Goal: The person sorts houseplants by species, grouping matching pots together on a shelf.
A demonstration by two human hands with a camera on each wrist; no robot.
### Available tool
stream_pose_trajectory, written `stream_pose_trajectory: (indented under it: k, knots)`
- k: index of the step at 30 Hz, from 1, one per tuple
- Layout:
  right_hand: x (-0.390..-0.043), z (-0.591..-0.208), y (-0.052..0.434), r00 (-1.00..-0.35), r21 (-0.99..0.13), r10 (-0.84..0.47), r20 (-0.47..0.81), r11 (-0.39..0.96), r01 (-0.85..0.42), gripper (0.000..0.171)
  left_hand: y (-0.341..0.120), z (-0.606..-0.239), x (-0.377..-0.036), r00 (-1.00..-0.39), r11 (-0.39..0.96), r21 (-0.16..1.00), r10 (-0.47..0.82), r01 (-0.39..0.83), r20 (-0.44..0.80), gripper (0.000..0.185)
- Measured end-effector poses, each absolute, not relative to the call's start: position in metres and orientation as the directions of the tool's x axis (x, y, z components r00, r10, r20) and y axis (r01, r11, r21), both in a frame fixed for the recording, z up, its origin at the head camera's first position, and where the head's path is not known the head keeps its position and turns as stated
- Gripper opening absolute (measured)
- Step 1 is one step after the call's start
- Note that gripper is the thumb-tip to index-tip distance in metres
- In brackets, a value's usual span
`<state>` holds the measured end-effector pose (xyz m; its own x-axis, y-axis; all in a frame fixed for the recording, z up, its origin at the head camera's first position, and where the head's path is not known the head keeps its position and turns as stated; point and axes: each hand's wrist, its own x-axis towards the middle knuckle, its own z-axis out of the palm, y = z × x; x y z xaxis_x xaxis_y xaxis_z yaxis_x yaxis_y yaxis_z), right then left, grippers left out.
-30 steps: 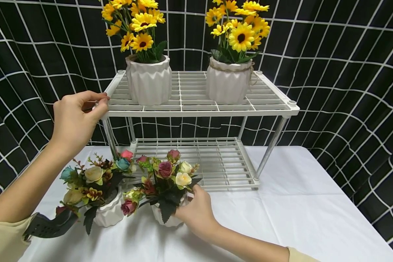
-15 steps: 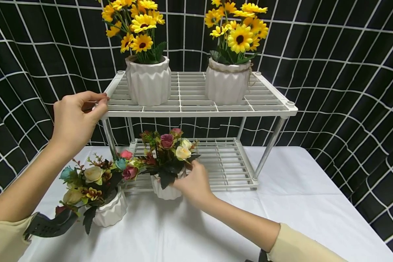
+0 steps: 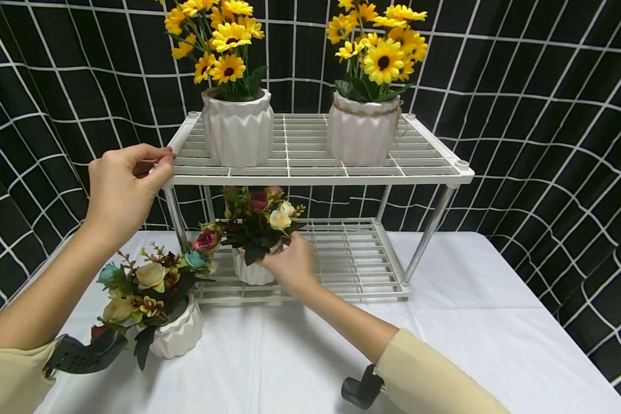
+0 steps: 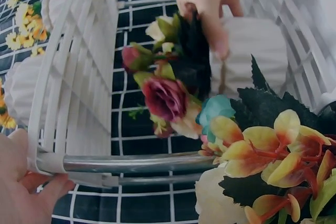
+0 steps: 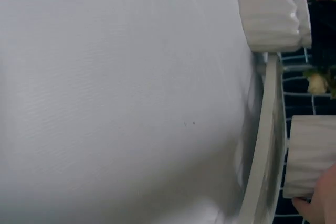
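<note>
My right hand [image 3: 292, 264] grips the side of a ribbed white flowerpot [image 3: 249, 271] planted with artificial purple and cream roses. The pot is upright, close over the left part of the lower shelf [image 3: 341, 256] of a white wire rack. In the right wrist view, my thumb and part of the hand [image 5: 323, 198] show against that pot [image 5: 307, 150]. My left hand [image 3: 126, 184] pinches the front left corner of the upper shelf [image 3: 315, 180]. A second white flowerpot [image 3: 178, 333], with cream and blue artificial roses, stands tilted-looking on the tablecloth before the rack.
Two white pots of yellow artificial sunflowers, one on the left [image 3: 238, 129] and one on the right [image 3: 362, 132], stand on the upper shelf. Metal posts [image 3: 429, 233] hold up the rack's corners. A white tablecloth [image 3: 471, 322] covers the table, with a black gridded cloth [image 3: 548, 144] behind.
My right hand has lifted the rose pot from the tablecloth and carried it back over the lower shelf. My left hand stays at the rack's corner.
</note>
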<state>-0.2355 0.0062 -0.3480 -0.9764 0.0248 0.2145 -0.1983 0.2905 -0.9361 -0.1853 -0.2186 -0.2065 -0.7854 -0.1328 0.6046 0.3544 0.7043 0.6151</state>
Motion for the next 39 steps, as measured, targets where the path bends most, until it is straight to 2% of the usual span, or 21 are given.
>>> stream_pose_trajectory:
  k: [6, 13, 17, 20, 24, 29, 32, 39]
  knots:
    - [-0.246, -0.358, -0.001, -0.977, -0.944, 0.03, 0.21, 0.265, -0.195, 0.065, -0.219, -0.207, -0.185, -0.781, 0.707, 0.611, -0.133, 0.356, 0.61, 0.031]
    - [-0.25, -0.368, -0.004, -0.982, -0.953, -0.009, 0.189, 0.238, -0.186, 0.074, -0.218, -0.206, -0.185, -0.776, 0.714, 0.603, -0.133, 0.356, 0.616, 0.031]
    - [-0.249, -0.37, -0.003, -0.98, -0.954, -0.037, 0.197, 0.224, -0.201, 0.069, -0.218, -0.206, -0.185, -0.782, 0.707, 0.615, -0.141, 0.351, 0.608, 0.032]
    - [-0.246, -0.373, -0.001, -0.971, -0.935, -0.06, 0.233, 0.262, -0.241, 0.064, -0.218, -0.206, -0.185, -0.785, 0.706, 0.617, -0.142, 0.347, 0.603, 0.032]
    - [-0.238, -0.377, 0.003, -0.965, -0.923, -0.096, 0.245, 0.282, -0.263, 0.068, -0.217, -0.207, -0.185, -0.787, 0.7, 0.623, -0.141, 0.349, 0.601, 0.032]
    - [-0.222, -0.38, 0.01, -0.971, -0.936, -0.117, 0.206, 0.265, -0.231, 0.085, -0.216, -0.207, -0.183, -0.781, 0.709, 0.616, -0.149, 0.344, 0.607, 0.03]
    - [-0.21, -0.381, 0.012, -0.976, -0.952, -0.109, 0.189, 0.222, -0.209, 0.09, -0.215, -0.207, -0.182, -0.775, 0.716, 0.609, -0.151, 0.342, 0.613, 0.029]
    - [-0.18, -0.385, 0.011, -0.964, -0.957, -0.089, 0.25, 0.127, -0.26, 0.082, -0.215, -0.207, -0.184, -0.764, 0.72, 0.598, -0.149, 0.352, 0.628, 0.029]
